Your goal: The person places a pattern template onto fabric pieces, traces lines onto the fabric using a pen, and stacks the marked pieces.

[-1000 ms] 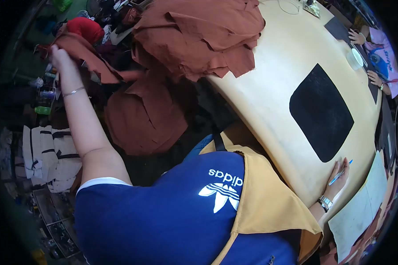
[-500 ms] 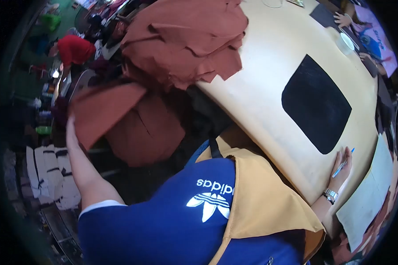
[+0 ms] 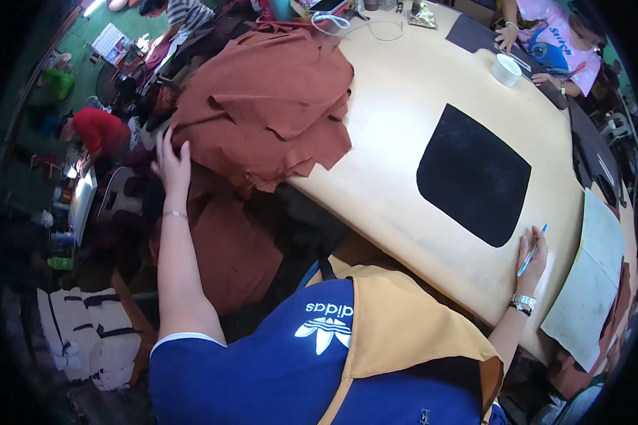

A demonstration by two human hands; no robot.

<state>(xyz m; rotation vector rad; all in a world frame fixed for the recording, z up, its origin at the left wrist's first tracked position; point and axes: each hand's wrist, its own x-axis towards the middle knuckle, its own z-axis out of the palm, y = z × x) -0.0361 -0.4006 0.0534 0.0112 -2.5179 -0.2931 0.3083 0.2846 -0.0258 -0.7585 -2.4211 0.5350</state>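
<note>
One pen (image 3: 524, 265) is tucked in my right grip (image 3: 535, 258) on the table (image 3: 383, 159); my left hand (image 3: 172, 168) has its bare fingers spread beside the brown cloth pile (image 3: 269, 106). Just forward and left of the nearer right grip lies the black panel (image 3: 475, 177), long axis slanting toward it; beyond stands a white tub (image 3: 505, 72), contents unclear.

The cloth (image 3: 269, 99) is rust-brown, the panel (image 3: 475, 177) black, the pen (image 3: 524, 265) blue.

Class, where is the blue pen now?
At the head view's right side, the blue pen is in the right hand, beside the black piece on the table.
</note>
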